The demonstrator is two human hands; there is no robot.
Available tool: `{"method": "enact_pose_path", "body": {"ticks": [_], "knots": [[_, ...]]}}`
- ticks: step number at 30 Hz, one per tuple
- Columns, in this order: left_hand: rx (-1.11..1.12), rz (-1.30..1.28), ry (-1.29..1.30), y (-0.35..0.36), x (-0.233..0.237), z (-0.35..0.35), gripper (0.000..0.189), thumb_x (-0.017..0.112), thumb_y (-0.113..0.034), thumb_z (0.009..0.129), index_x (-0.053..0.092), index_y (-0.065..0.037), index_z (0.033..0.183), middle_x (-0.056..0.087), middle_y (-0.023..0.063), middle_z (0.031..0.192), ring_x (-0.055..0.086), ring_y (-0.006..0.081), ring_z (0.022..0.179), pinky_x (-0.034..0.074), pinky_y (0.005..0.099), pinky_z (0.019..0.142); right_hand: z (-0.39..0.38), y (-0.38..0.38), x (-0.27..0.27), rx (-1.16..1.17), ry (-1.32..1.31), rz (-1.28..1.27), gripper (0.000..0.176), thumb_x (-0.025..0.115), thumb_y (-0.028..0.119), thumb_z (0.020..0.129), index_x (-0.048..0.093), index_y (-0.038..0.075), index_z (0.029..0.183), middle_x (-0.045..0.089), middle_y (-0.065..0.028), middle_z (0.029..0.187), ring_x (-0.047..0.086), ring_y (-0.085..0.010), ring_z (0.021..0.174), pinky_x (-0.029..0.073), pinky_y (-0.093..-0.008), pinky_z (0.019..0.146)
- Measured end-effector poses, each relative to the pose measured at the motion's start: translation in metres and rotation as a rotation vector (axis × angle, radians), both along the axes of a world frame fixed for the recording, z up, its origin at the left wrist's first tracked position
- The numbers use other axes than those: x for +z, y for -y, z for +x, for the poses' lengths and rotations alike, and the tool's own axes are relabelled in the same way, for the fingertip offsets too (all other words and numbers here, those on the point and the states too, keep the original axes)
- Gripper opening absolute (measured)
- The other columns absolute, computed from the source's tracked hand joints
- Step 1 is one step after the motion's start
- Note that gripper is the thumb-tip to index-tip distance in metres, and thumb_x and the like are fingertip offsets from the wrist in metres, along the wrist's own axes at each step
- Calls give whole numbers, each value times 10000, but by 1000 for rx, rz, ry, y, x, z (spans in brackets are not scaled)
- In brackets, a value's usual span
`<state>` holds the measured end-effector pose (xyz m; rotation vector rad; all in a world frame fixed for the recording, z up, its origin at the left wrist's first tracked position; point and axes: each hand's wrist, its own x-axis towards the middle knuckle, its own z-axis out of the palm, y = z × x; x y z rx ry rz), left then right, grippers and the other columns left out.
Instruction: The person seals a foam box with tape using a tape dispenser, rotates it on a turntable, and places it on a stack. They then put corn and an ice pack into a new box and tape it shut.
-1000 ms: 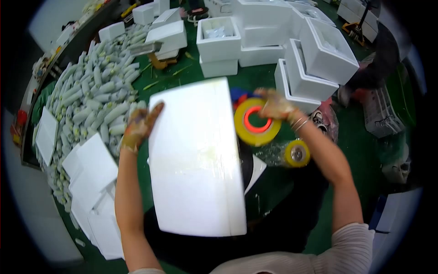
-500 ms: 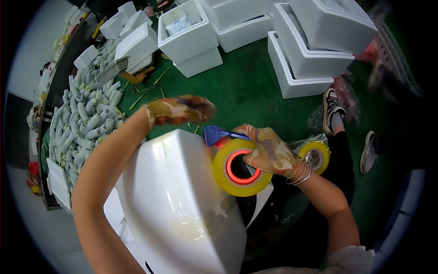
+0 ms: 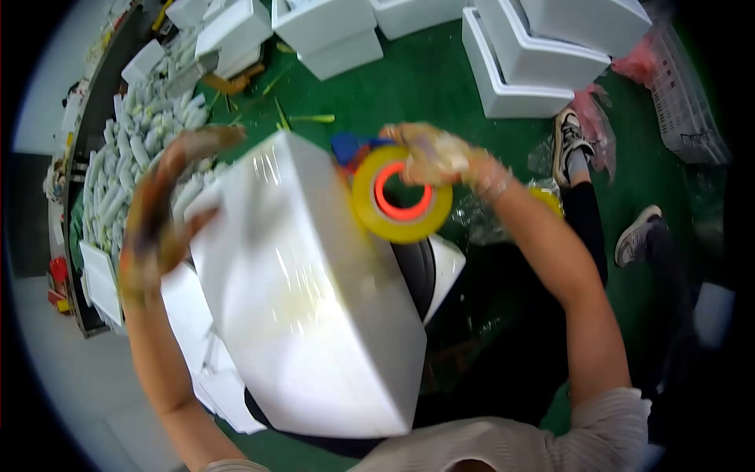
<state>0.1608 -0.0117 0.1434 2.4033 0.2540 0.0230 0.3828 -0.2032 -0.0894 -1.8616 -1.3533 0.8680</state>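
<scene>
Your right hand clasps round yellow plastic tape, presumably for control; your spread left hand flanks a rectangular white foam box.

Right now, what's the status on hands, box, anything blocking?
Right hand: holding tape roll by white box. Left hand: open, blurred, contact unclear. Box: shiny tape on upper face. Nothing plainly in the way.
</scene>
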Motion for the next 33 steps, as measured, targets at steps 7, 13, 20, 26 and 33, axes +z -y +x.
{"method": "enact_pose_path", "body": {"ticks": [7, 13, 20, 26, 33], "knots": [[-812, 468, -131, 167, -43, -55, 691, 646, -436, 634, 554, -163, 1263, 504, 98, 1306, 484, 306, 1227, 259, 539, 1093, 12, -64, 26, 127, 169, -148, 765, 613, 32, 676, 396, -4, 1408, 582, -167, 1298, 589, -249, 1115, 456, -287, 934], [-612, 349, -16, 175, -48, -52, 581, 693, -358, 571, 583, -70, 1064, 556, 110, 1020, 556, 294, 973, 307, 486, 1060, -12, -14, 53, 92, 186, -79, 370, 579, 58, 758, 586, 68, 1128, 637, -64, 886, 641, -216, 846, 507, -343, 710], [-274, 563, 56, 175, -55, -7, 474, 679, -350, 669, 576, -78, 1044, 567, 165, 1058, 524, 384, 1035, 335, 496, 994, -23, 160, 37, 265, 260, -86, 370, 596, 50, 735, 584, 45, 1105, 619, -115, 797, 585, -286, 708, 490, -349, 655], [44, 628, -21, 129, -74, 58, 394, 643, -288, 747, 571, -114, 1093, 597, 143, 1084, 519, 340, 1109, 362, 435, 960, -24, 224, 52, -5, 214, -120, 657, 612, 17, 692, 467, -59, 1328, 560, -209, 1292, 537, -323, 1207, 430, -322, 1029], [409, 814, -343, -11, -80, 82, 425, 503, -426, 818, 617, -215, 1169, 628, 107, 1222, 580, 313, 1162, 424, 486, 959, -13, 210, 22, -49, 386, -4, 574, 578, 2, 735, 503, -20, 1303, 602, -182, 1225, 585, -316, 1127, 476, -341, 948]]}}
